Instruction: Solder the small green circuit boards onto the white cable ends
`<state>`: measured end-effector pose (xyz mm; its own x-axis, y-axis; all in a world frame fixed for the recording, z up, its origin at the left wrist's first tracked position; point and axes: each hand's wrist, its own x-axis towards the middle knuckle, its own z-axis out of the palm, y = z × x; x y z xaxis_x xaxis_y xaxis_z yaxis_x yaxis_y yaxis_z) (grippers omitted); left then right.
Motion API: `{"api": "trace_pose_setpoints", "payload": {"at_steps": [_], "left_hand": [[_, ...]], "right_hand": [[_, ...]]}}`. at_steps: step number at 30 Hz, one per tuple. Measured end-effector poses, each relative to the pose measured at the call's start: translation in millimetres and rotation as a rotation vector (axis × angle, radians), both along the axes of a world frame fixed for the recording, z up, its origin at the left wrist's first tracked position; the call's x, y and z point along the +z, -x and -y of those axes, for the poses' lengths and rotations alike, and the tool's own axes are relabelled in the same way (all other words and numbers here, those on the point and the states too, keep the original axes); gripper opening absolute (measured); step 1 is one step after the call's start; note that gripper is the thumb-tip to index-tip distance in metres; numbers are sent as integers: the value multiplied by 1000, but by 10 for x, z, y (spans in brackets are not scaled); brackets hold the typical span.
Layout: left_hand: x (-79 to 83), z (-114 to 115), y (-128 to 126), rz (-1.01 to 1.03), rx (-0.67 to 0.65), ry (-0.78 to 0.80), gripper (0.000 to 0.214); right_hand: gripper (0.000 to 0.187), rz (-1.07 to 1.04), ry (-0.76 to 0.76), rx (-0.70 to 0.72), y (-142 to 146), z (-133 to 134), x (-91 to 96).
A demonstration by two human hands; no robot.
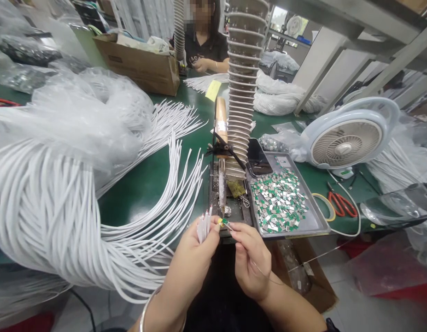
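Observation:
My left hand [195, 253] is closed around a bunch of white cables [204, 227] whose stripped ends point up. At its thumb and fingertip sits a small green circuit board [225, 222], with a bit of yellow beside it. My right hand [250, 258] pinches a thin solder wire [229, 226], its end at the board; the strand trails off below to the right. Just above the board is the tip of a soldering iron [221, 115], which has a wooden handle and is clamped upright in a stand. Whether tip and board touch, I cannot tell.
A metal tray [317, 221] of small circuit boards lies right, a phone [259, 157] at its corner. Thick white cable bundles [43, 207] fill the left. A ribbed hose [242, 83] hangs ahead. Beyond are a fan [344, 140], red-handled scissors [342, 205], a cardboard box [140, 64] and a co-worker [208, 50].

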<state>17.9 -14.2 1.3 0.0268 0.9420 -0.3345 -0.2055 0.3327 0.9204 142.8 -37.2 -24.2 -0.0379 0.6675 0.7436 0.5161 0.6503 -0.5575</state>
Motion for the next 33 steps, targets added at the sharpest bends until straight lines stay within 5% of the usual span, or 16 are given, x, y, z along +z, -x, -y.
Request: {"api": "trace_pose_setpoints", "payload": {"at_steps": [33], "left_hand": [[68, -28, -21, -14, 40, -32, 14]], "right_hand": [[27, 16, -30, -62, 43, -72, 83]]}}
